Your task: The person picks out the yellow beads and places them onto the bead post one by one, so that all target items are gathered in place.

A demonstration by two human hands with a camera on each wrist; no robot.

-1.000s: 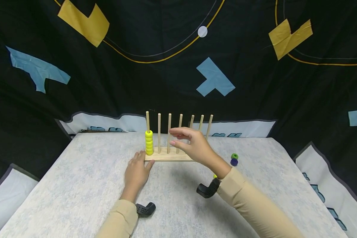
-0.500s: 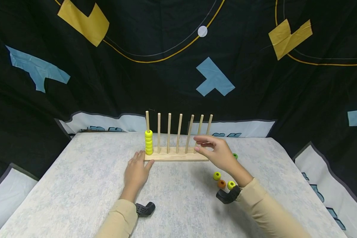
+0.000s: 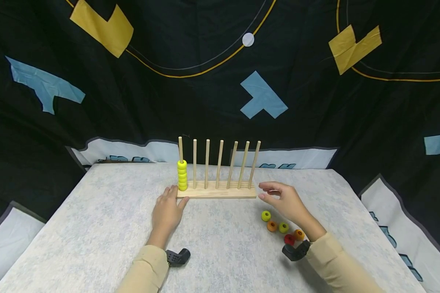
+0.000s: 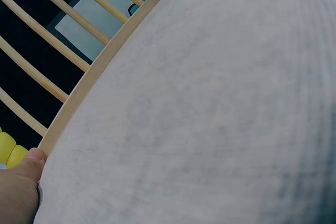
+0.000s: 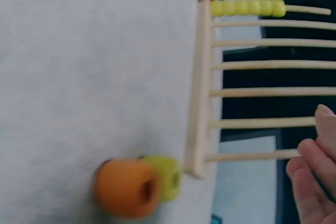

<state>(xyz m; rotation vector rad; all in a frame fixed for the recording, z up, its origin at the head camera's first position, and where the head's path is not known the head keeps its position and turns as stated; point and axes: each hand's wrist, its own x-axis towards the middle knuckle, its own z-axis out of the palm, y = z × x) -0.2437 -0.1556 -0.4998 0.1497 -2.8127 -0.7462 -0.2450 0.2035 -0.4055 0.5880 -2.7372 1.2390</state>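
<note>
A wooden bead rack (image 3: 220,194) with several upright pegs stands toward the back of the table. Yellow beads (image 3: 182,176) are stacked on its leftmost peg; the other pegs are bare. My left hand (image 3: 166,213) holds the rack's left end, its thumb (image 4: 32,163) against the front edge and its fingers along the side. Just past the right end is my right hand (image 3: 286,203), raised above the table, fingers loosely curved apart from the thumb and nothing between them. Nearest to it lie a yellow bead (image 3: 265,216) and an orange bead (image 3: 272,226).
Another yellow bead (image 3: 283,227), a red bead (image 3: 289,239) and a second orange bead (image 3: 298,235) lie by the right wrist. A black curtain (image 3: 161,106) with taped shapes hangs behind the table (image 3: 220,252).
My right hand has moved right, from before the middle pegs to beyond the rack's right end. Loose beads under the forearm have come into view; the green one is now hidden. The left hand stays put.
</note>
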